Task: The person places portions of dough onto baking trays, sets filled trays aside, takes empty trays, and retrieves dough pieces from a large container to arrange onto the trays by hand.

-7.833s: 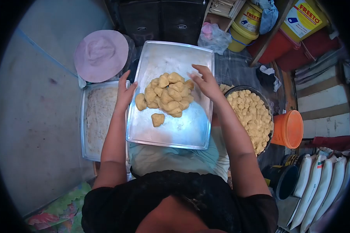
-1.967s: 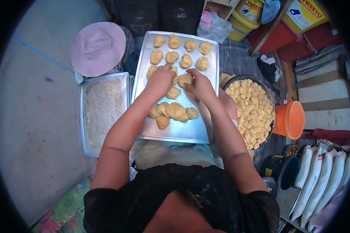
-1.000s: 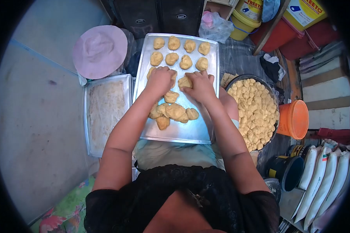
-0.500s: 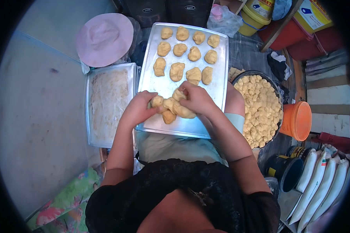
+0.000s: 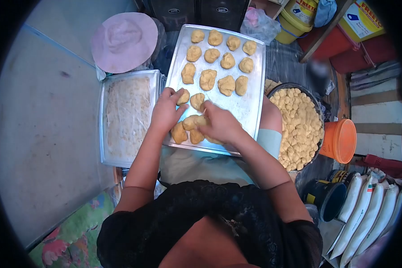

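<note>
A metal baking tray (image 5: 250, 107) lies across my lap, with rows of pale yellow dough balls (image 5: 207, 79) on its far part. My left hand (image 5: 166, 110) is closed around a dough ball (image 5: 182, 97) at the tray's left side, fingers at its top and thumb below. Just right of that ball sits another dough ball (image 5: 197, 101), close to my right fingertips. My right hand (image 5: 222, 123) is curled and slightly blurred over a dough piece (image 5: 193, 121), which it partly hides. Below, more lumps of dough (image 5: 179, 133) rest near the tray's front edge.
A round tub (image 5: 320, 100) heaped with dough pieces stands at right, beside an orange bucket (image 5: 340, 140). Stacked trays (image 5: 103, 134) and a pink hat (image 5: 124, 42) are at left. Dark buckets (image 5: 326, 198) and white filled bags (image 5: 364, 216) lie lower right.
Both hands have moved apart from the bunched dough. My left hand has gone up the tray with one ball. A second ball now lies beside it, and loose lumps show at the front.
</note>
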A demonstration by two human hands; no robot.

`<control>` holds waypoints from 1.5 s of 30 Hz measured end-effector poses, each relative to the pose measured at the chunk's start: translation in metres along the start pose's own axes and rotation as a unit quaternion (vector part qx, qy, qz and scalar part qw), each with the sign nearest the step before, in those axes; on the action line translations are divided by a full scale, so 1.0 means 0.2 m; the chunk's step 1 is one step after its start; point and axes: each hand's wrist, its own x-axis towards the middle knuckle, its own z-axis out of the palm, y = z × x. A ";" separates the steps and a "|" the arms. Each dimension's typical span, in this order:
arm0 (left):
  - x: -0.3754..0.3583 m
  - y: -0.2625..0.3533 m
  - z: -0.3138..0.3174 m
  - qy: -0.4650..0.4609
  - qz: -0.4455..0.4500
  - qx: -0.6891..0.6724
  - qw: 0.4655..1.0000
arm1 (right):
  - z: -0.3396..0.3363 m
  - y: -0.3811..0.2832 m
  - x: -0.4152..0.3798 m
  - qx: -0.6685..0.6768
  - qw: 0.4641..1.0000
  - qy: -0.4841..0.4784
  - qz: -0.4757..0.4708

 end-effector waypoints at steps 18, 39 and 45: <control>-0.04 0.31 0.17 -0.025 0.233 0.050 0.971 | -0.23 0.40 -0.27 0.132 0.984 -0.058 0.103; -0.59 0.07 0.02 0.030 0.033 -0.062 0.997 | -0.12 0.15 -0.32 -0.067 0.992 0.078 -0.068; -0.63 0.09 0.19 0.076 0.141 0.080 0.984 | 0.00 0.31 -0.39 0.127 0.990 0.061 -0.030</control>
